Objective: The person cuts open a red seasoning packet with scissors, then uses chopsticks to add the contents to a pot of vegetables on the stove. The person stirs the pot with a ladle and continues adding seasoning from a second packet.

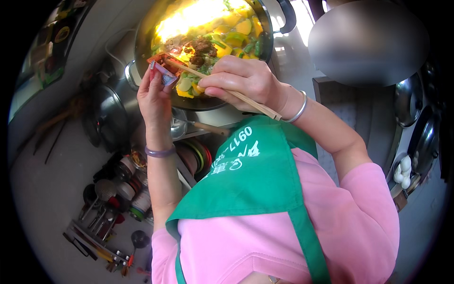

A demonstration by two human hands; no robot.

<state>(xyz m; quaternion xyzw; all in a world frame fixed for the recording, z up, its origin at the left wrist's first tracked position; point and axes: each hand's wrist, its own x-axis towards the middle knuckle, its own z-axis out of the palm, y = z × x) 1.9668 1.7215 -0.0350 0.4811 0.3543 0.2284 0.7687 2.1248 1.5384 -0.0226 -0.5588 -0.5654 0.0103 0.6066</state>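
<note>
My left hand (pixel 154 92) grips an opened seasoning packet (pixel 166 69), its mouth stained red-brown, above the near left rim of a large two-handled pan (pixel 267 39). A pair of wooden chopsticks (pixel 244 100) is held in my right hand (pixel 244 80), their tips in the packet's mouth. Inside the pan, yellow-orange squash pieces (pixel 244 27) and green beans sit in broth. A dark reddish-brown clump of paste (pixel 204 48) lies on them near the packet. Strong glare hides the far left part of the pan's contents.
A wooden-handled strainer (pixel 211 128) lies just below the pan. Dark pots (pixel 110 113) stand to the left. Ladles and a skimmer (pixel 105 190) hang or stand at lower left. Pan lids (pixel 408 101) and white eggs or bulbs (pixel 403 172) are at far right. A blurred oval covers the upper right.
</note>
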